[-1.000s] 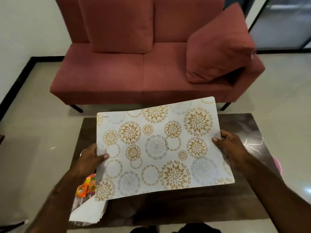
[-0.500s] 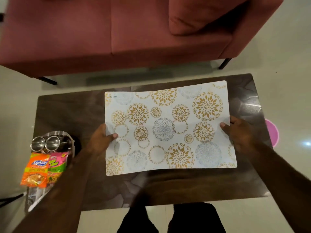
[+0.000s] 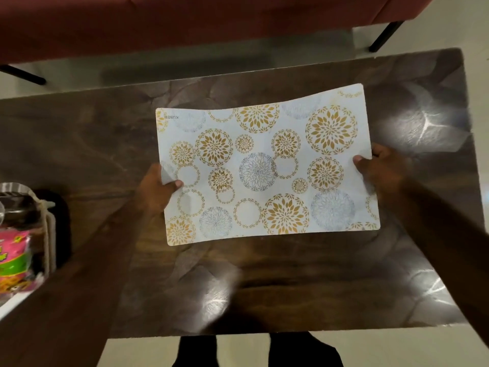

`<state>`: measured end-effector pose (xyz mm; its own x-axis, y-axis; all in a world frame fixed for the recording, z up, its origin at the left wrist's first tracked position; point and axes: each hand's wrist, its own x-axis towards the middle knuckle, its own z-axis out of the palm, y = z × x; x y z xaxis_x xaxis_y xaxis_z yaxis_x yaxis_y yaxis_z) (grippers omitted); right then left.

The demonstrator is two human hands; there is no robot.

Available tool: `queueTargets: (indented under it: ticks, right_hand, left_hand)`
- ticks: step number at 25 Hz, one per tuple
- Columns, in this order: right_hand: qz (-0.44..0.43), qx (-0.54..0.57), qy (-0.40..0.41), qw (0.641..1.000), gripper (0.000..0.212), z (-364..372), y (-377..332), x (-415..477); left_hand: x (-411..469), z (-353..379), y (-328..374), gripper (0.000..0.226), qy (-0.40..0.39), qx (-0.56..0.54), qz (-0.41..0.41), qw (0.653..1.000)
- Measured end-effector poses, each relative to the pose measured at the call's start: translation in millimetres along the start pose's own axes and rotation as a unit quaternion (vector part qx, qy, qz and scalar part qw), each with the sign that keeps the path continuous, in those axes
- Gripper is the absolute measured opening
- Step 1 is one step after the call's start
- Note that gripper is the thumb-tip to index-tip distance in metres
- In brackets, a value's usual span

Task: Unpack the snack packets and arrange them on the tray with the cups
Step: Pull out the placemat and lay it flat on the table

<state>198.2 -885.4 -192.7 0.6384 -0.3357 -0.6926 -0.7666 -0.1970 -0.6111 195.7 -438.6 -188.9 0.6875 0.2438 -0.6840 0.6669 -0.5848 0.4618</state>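
I hold a white placemat (image 3: 264, 165) printed with gold and grey flower circles over the dark wooden table (image 3: 105, 133). My left hand (image 3: 154, 189) pinches its left edge and my right hand (image 3: 381, 168) grips its right edge. The mat's far edge bows upward a little. At the left edge of the view a pink and green snack packet (image 3: 13, 255) lies on a bag with rope handles (image 3: 47, 229). A steel tray rim (image 3: 16, 186) shows just beyond it. The cups are out of view.
A red sofa (image 3: 185, 19) stands right behind the table, its black leg (image 3: 383, 35) on the pale floor. My legs (image 3: 254, 350) are at the table's near edge. Bright light glare lies on the tabletop's right side.
The placemat has come down from in front of the sofa to low over the table. My view has tilted down and closer, so the cups and most packets slid out at left.
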Motion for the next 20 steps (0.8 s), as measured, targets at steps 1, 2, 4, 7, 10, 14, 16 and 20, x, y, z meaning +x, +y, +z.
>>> queueTargets:
  ticks: [1, 2, 4, 7, 10, 14, 16, 20]
  right_hand:
    - [0.000, 0.000, 0.015, 1.000, 0.030, 2.2, 2.8, 3.1]
    - [0.005, 0.002, 0.027, 1.000, 0.030, 4.2, 5.8, 5.5]
    - [0.008, 0.008, 0.041, 0.999, 0.031, 5.4, 8.3, 8.4]
    - [-0.057, -0.059, 0.102, 0.991, 0.034, 3.5, 4.3, 5.9]
    - [-0.176, -0.283, 0.202, 0.921, 0.059, 0.4, 7.2, -3.4]
    - [-0.252, -0.398, 0.086, 0.878, 0.078, 17.9, 22.9, -27.4]
    - [-0.191, -0.441, 0.030, 0.877, 0.088, 29.0, 36.5, -34.0]
    - [-0.159, -0.458, 0.043, 0.874, 0.091, 38.4, 41.6, -35.0]
  left_hand:
    - [4.9, 6.7, -0.1, 0.053, 0.011, 0.011, -0.003, 1.000]
    - [8.9, 12.7, -0.2, 0.054, 0.017, 0.011, -0.007, 1.000]
    - [11.4, 20.4, 2.2, 0.054, 0.030, 0.008, -0.017, 0.999]
    - [7.2, 22.3, 8.4, 0.058, 0.055, 0.097, -0.006, 0.994]
    - [-5.9, 20.4, 18.6, 0.074, 0.118, 0.263, 0.056, 0.956]
    - [-25.7, 33.8, 23.1, 0.092, 0.057, 0.378, 0.157, 0.911]
    - [-29.0, 48.4, 18.7, 0.097, 0.011, 0.397, 0.140, 0.907]
    - [-28.9, 65.7, 11.2, 0.100, 0.022, 0.389, 0.132, 0.911]
